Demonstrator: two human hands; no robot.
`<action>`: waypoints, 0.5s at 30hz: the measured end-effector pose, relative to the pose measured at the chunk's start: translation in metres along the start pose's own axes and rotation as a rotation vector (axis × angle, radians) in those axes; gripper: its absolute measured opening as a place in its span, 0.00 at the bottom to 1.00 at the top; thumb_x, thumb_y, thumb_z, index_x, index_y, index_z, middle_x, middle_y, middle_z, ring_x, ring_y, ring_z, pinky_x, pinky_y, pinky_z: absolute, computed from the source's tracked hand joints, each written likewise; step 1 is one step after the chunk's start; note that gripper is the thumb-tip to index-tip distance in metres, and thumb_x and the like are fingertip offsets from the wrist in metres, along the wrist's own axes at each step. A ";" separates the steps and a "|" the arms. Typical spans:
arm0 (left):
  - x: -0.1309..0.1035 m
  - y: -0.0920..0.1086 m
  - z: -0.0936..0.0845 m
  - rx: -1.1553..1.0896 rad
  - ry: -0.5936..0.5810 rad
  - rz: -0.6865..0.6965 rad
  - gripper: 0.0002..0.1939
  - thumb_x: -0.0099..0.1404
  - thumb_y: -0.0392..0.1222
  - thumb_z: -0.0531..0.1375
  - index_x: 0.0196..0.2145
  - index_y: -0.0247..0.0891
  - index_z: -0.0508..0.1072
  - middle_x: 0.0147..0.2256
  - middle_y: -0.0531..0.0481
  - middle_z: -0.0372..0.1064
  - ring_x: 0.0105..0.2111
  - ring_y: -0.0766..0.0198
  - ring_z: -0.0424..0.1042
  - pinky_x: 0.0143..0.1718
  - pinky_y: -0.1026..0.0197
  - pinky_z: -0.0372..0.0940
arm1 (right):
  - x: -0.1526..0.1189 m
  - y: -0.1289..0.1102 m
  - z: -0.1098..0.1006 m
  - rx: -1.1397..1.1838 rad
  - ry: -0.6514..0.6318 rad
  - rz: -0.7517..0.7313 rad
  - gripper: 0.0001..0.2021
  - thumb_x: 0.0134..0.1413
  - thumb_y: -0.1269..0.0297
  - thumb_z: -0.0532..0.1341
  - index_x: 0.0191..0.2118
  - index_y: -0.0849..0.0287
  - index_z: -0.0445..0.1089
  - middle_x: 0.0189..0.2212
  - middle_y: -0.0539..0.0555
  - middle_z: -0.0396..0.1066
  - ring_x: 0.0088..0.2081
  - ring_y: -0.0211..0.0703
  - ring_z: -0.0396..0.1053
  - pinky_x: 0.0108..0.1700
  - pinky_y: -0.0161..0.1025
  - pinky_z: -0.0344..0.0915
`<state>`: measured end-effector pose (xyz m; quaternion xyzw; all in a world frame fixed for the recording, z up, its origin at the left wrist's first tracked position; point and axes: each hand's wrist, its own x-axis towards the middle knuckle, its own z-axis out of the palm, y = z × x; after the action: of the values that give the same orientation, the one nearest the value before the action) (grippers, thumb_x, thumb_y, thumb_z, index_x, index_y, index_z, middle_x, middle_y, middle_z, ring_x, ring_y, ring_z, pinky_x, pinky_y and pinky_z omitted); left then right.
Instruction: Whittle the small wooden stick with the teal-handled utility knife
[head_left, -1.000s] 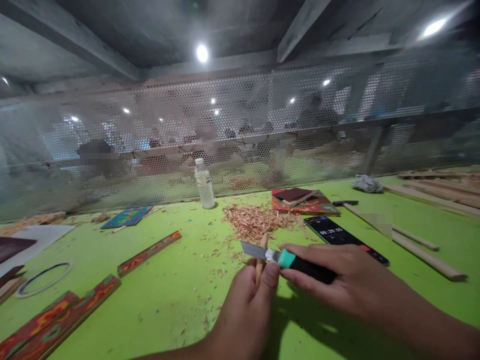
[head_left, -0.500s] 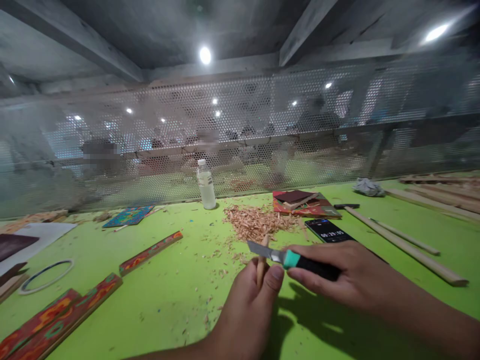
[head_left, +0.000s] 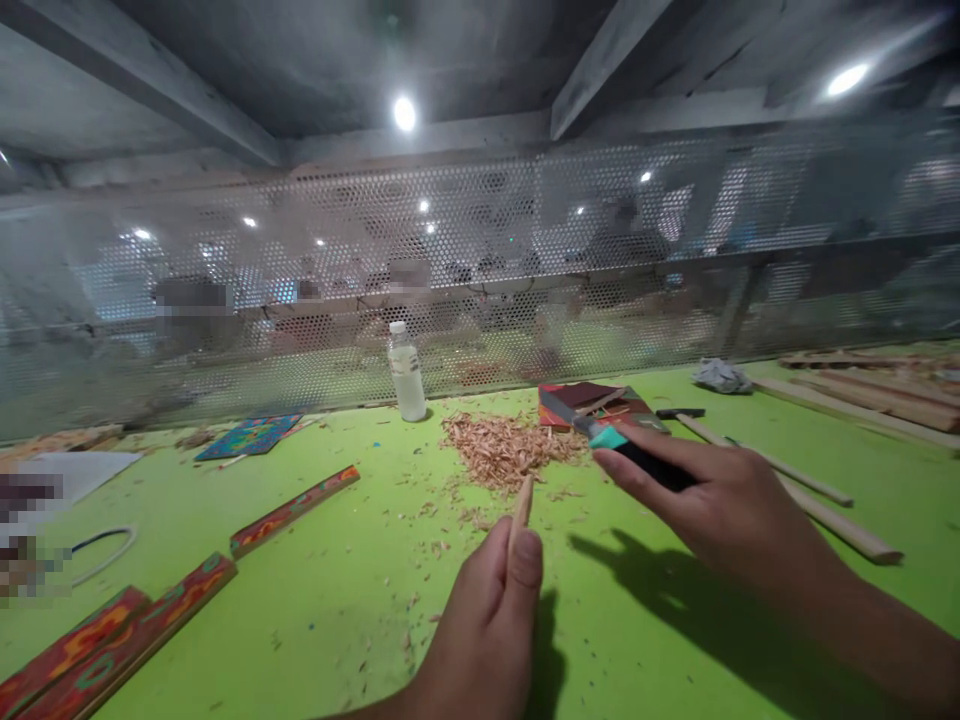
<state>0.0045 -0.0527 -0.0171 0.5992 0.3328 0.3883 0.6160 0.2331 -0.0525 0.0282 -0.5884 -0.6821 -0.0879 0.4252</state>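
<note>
Low in the middle, my left hand is closed around a thin wooden stick, its whittled tip pointing up and away from me. My right hand grips a utility knife with a black and teal handle. The knife's blade points up and to the left, apart from the stick. Beyond the stick tip lies a heap of wood shavings. A phone seen earlier at the right is now hidden behind my right hand.
On the green table stands a water bottle. Painted wooden strips lie left, with a blue patterned panel behind. A hammer-like tool and crumpled grey paper are at right. Perforated metal mesh closes the back.
My right hand has lifted the knife off the stick and moved it up and to the right. My left hand still holds the stick. The view has shifted slightly.
</note>
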 end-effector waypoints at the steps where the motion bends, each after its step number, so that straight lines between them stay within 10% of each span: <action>1: -0.001 -0.002 -0.001 -0.003 0.018 -0.015 0.26 0.72 0.66 0.52 0.47 0.41 0.74 0.31 0.48 0.67 0.33 0.57 0.65 0.33 0.58 0.61 | 0.000 0.000 0.000 0.012 -0.001 0.000 0.21 0.63 0.44 0.62 0.46 0.55 0.82 0.35 0.55 0.84 0.31 0.48 0.80 0.31 0.40 0.73; 9: 0.006 -0.008 -0.005 0.006 0.055 0.003 0.25 0.73 0.63 0.53 0.49 0.39 0.71 0.25 0.56 0.59 0.26 0.64 0.61 0.30 0.64 0.61 | -0.003 -0.006 0.003 0.119 -0.299 -0.240 0.13 0.66 0.53 0.61 0.46 0.52 0.81 0.35 0.51 0.83 0.29 0.43 0.78 0.30 0.37 0.72; 15: 0.005 0.000 -0.005 0.071 0.058 0.069 0.26 0.74 0.59 0.56 0.59 0.39 0.70 0.33 0.48 0.71 0.46 0.53 0.71 0.50 0.54 0.65 | -0.005 -0.008 0.005 0.213 -0.461 -0.311 0.13 0.64 0.57 0.62 0.48 0.54 0.80 0.32 0.50 0.82 0.29 0.42 0.78 0.32 0.35 0.71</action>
<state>0.0025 -0.0460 -0.0173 0.6204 0.3429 0.4145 0.5707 0.2235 -0.0558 0.0248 -0.4331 -0.8481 0.0561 0.2999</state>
